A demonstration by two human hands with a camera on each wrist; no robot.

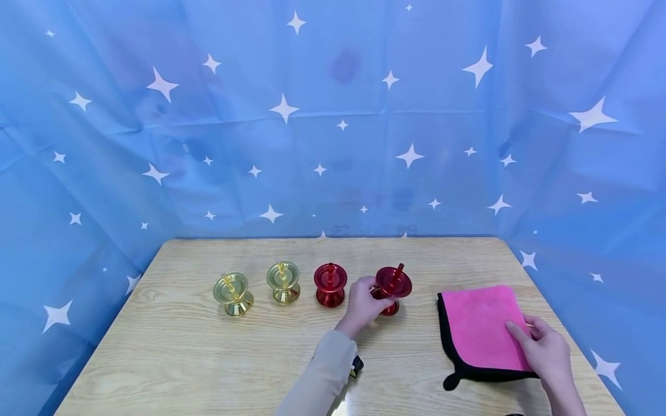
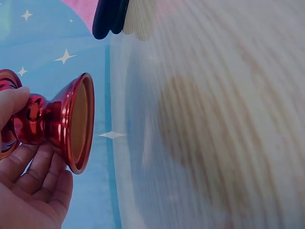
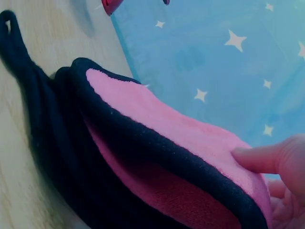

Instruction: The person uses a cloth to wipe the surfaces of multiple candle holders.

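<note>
Red candle holder (image 1: 392,286) was what I had at 2 o'clock from the left hand (image 1: 361,303), as the head view gave it to me. The hand pinched it below the dish, and I judged that the right place: a squeeze there kept clear of the spike. The spike leaned towards 1 o'clock, so I reckoned a small levelling turn of the wrist would have served it. At 9 o'clock from it stood a second red holder (image 1: 330,283), near enough that I wanted the knuckles kept away from its rim; farther along that way stood a near gold holder (image 1: 283,282) and a far gold holder (image 1: 235,294). Towards 4 o'clock lay a folded pink cloth (image 1: 484,326), its black loop at 7 o'clock, with the right hand (image 1: 546,346) pinching its 3 o'clock edge.

Through the left wrist view I saw the thumb over the narrow waist and the fingers gathered beneath. The hollow foot faced 3 o'clock and looked off the table (image 2: 214,57); a steady, even squeeze seemed wise on such slick metal.

Over in the right wrist view, the thumb lay on the pink face at 4 o'clock, the other fingers partly hidden behind the edge. The layers gaped between black borders, so I judged that catching every layer mattered; I could not tell whether the pinch did.
</note>
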